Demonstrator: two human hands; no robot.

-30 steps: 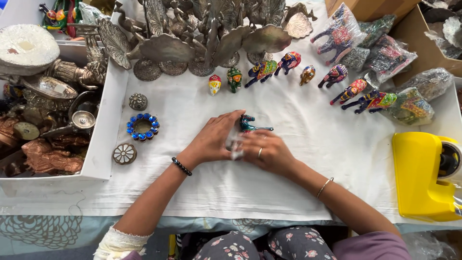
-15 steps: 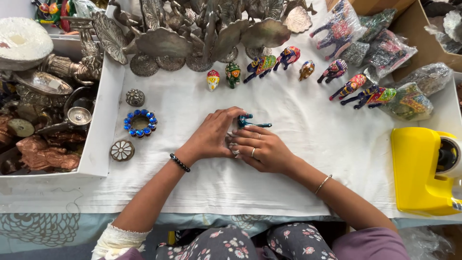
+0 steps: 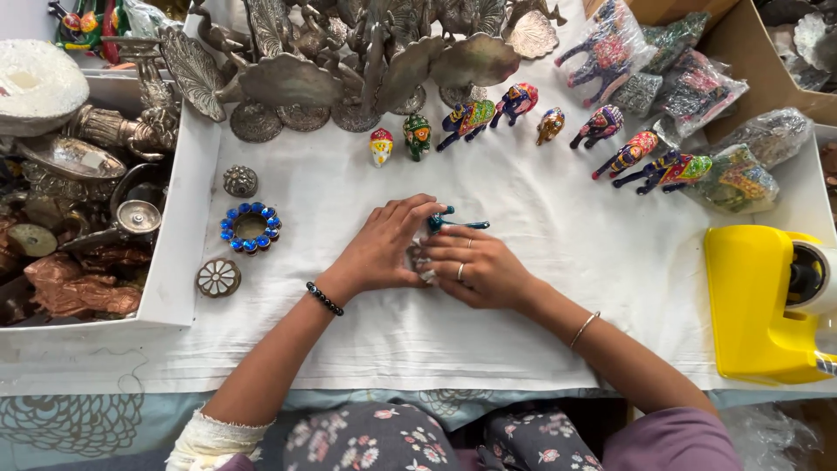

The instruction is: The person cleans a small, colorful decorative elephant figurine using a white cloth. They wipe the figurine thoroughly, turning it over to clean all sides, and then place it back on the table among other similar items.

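Nearest: two forearms over a white cloth (image 3: 488, 340), a black bead bracelet on the left wrist, a thin bangle on the right. Left hand (image 3: 379, 249) and right hand (image 3: 475, 270) pressed together mid-cloth, both curled around one small teal figurine (image 3: 449, 222), only its head and tail poking out past the fingers; one ring on the right hand. Far right, near edge: one yellow tape dispenser (image 3: 758, 305). Left of the hands: three small round pieces, namely a white flower disc (image 3: 218, 277), a blue beaded ring (image 3: 250, 227) and a grey knob (image 3: 240, 181). Beyond those, one white tray (image 3: 170, 262) crammed with metal wares. Farther back: two painted owls (image 3: 399, 141), then about seven painted animal figures (image 3: 558, 122) strung rightward. Right rear: several wrapped bundles (image 3: 697, 87), count unclear. Farthest: a crowded row of metal peacocks (image 3: 349, 61), too overlapped to count.
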